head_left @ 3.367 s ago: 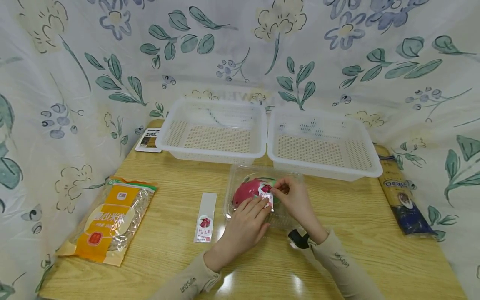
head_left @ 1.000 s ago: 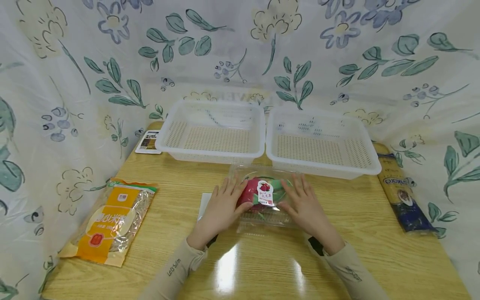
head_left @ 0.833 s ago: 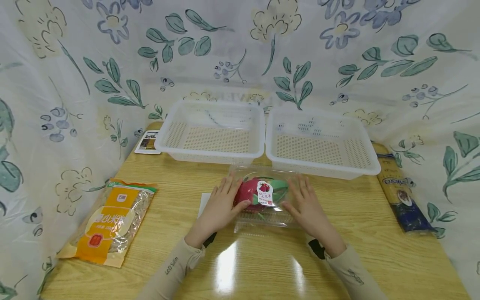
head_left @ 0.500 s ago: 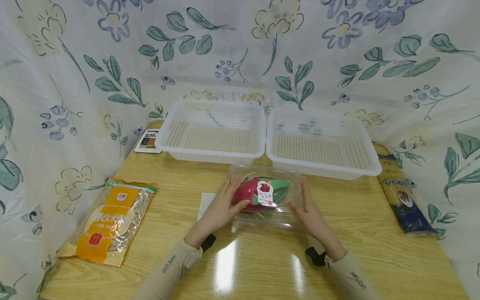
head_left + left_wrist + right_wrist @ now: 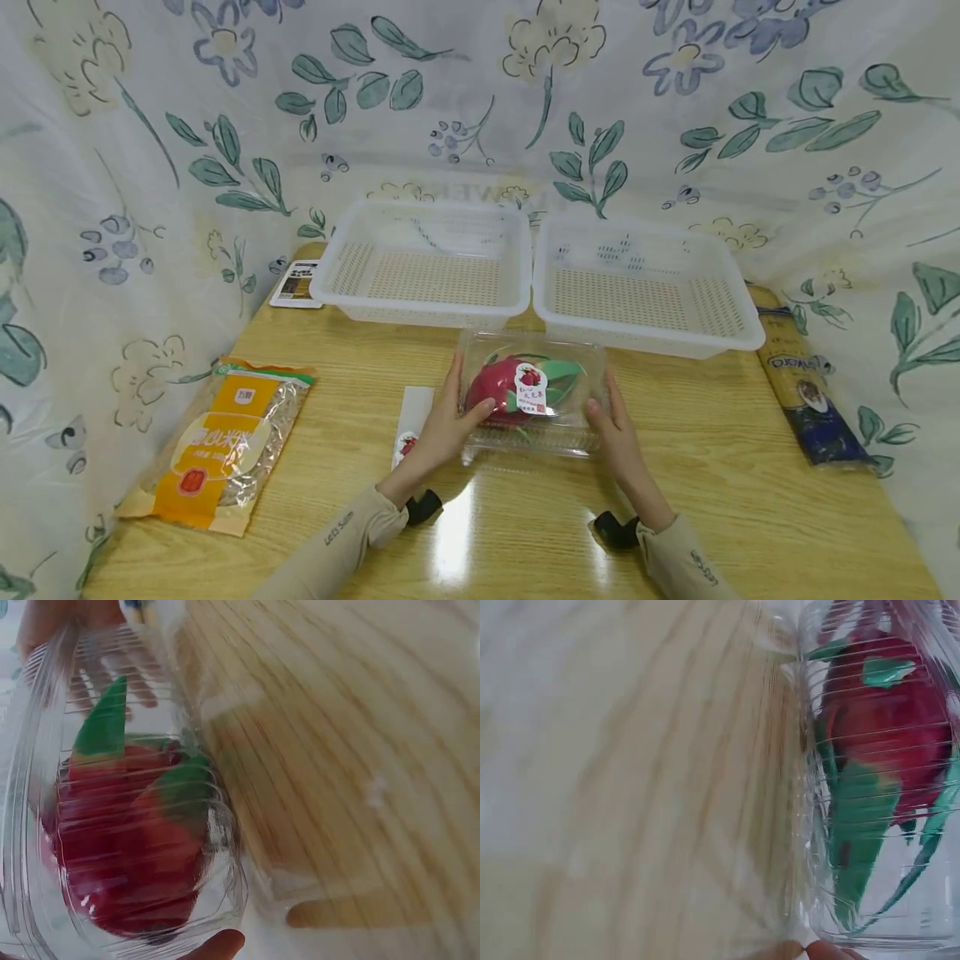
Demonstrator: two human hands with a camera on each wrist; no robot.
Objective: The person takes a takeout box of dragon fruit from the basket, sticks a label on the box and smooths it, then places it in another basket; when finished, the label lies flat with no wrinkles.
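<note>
A clear plastic clamshell box (image 5: 588, 354) holds a red dragon fruit (image 5: 489, 385) with green leaf tips. On the lid is a white label (image 5: 531, 398) with a dragon fruit picture. My left hand (image 5: 448, 423) grips the box's left side, thumb over the top edge. On the opposite side my right hand (image 5: 619, 435) holds it the same way, its other fingers along the wall. The left wrist view shows the ribbed box wall with the dragon fruit (image 5: 135, 847) behind it and a fingertip at the bottom. Fingertips (image 5: 826, 950) meet the box's lower corner in the right wrist view.
Two white perforated baskets (image 5: 427, 312) stand side by side behind the box. A label strip (image 5: 414, 410) lies left of it, partly behind my left hand. An orange food bag (image 5: 217, 442) lies at left, a small packet (image 5: 294, 285) behind it, and a yellow-blue package (image 5: 808, 400) at right.
Earlier my right fingers pinched the label at the lid while my left hand pressed there. Both hands then spread over the lid and have moved outward to the box's sides.
</note>
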